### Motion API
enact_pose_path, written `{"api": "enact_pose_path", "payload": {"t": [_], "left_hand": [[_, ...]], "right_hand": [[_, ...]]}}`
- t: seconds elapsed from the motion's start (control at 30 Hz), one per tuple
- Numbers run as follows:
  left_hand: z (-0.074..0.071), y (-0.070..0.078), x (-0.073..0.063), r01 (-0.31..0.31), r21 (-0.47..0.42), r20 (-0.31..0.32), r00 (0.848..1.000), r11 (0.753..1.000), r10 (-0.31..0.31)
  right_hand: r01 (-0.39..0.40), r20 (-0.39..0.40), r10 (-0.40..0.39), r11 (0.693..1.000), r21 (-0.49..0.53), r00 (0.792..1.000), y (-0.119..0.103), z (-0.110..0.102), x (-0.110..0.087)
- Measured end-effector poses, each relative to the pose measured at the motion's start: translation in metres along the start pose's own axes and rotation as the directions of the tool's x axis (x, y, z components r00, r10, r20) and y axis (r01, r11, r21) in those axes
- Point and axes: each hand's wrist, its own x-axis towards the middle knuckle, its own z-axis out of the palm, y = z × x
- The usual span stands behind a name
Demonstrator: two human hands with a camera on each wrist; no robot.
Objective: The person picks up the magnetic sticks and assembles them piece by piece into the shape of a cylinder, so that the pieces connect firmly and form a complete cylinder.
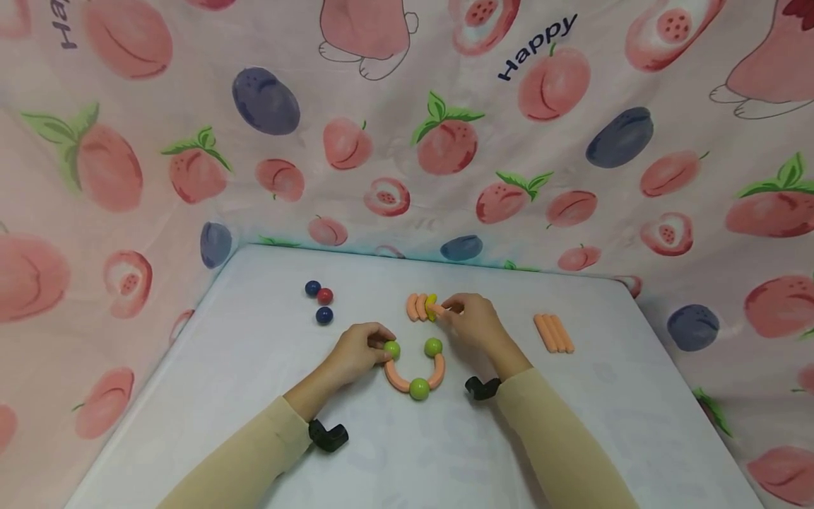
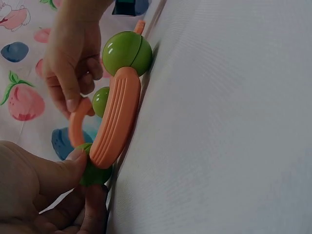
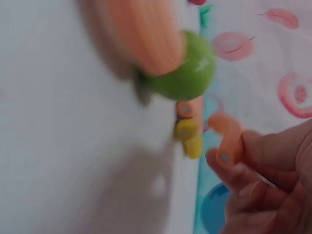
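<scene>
On the white table, green balls and curved orange rods [image 1: 397, 378] join into a U shape that opens away from me. My left hand [image 1: 357, 352] pinches the green ball [image 1: 392, 349] at its left end between thumb and fingers. Another green ball [image 1: 419, 389] sits at the bottom of the U, and a third ball [image 1: 434, 346] tops its right end. A loose curved orange rod [image 3: 229, 139] is pinched by my right hand [image 1: 473, 319], raised above the table in the right wrist view. One end of this rod shows a small grey disc.
Beyond the U lie curved orange rods [image 1: 417, 307] beside a yellow curved piece [image 1: 432, 300]. Three straight orange rods [image 1: 554, 333] lie side by side at the right. Two dark blue balls [image 1: 324, 315] and a red ball [image 1: 325, 296] are at the left. Fruit-printed cloth [image 1: 394, 155] hangs behind.
</scene>
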Motion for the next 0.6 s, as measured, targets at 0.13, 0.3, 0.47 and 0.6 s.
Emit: {"api": "enact_pose_path", "payload": {"t": [0.13, 0.3, 0.47, 0.6], "left_hand": [[0.001, 0.001, -0.001, 0.011, -0.006, -0.012, 1.000, 1.000, -0.011], [0.002, 0.000, -0.001, 0.013, -0.006, -0.025, 1.000, 1.000, -0.013], [0.004, -0.001, -0.001, 0.008, -0.044, -0.042, 0.999, 0.999, -0.010], [0.005, 0.000, -0.001, 0.011, -0.065, -0.055, 0.998, 0.998, -0.014]], "right_hand": [[0.080, 0.091, -0.089, 0.992, 0.102, 0.992, -0.008, 0.000, 0.000], [0.071, 0.222, -0.114, 0.979, 0.193, 0.968, -0.010, 0.012, 0.004], [0.078, 0.251, -0.126, 0.978, 0.191, 0.960, -0.007, 0.023, 0.005], [0.102, 0.259, -0.144, 0.980, 0.168, 0.955, -0.005, 0.025, 0.003]]}}
